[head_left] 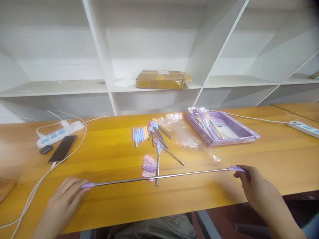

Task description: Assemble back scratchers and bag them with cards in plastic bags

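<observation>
A telescopic back scratcher (159, 177) with a thin metal rod is stretched out long between my two hands, above the table's front part. My left hand (65, 199) pinches its purple grip, and my right hand (254, 182) is closed on the purple claw head at the other end. Under the rod lie a blue-headed back scratcher (159, 161) and several pink and purple printed cards (149, 166). Farther back, more back scratchers (159, 134) with blue, purple and yellow heads lie in a pile. Beside them is a row of pastel grip sleeves (139, 134).
A purple tray box (234, 142) with bagged back scratchers stands at right, next to clear plastic bags (179, 129). At left are a power strip (61, 133), a phone (62, 149) and white cables (35, 186). A taped cardboard box (160, 80) sits on the shelf.
</observation>
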`<state>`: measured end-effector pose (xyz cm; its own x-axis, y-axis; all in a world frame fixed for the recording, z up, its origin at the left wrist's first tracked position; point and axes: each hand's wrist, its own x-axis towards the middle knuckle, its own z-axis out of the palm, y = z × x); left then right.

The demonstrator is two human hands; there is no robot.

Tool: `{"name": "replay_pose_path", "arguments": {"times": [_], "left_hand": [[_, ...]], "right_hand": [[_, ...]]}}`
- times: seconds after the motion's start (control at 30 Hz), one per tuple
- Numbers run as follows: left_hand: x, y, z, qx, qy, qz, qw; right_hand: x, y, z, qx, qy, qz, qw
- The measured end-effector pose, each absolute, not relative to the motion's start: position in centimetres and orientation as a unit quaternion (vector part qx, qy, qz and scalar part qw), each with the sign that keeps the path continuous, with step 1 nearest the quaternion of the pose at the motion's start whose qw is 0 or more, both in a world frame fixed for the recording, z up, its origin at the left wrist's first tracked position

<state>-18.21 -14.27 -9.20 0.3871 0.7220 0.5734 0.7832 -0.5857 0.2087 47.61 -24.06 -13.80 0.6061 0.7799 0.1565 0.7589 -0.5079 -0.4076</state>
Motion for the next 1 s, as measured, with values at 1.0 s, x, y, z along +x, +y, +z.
{"name": "replay_pose_path", "arguments": {"times": [1.0], "left_hand": [[-0.6,-17.6,-13.0,-0.845,-0.426,-0.297,0.127]], "right_hand": [[23.7,-20.7,-18.7,-0.643,-0.715,-0.125,0.243]]}}
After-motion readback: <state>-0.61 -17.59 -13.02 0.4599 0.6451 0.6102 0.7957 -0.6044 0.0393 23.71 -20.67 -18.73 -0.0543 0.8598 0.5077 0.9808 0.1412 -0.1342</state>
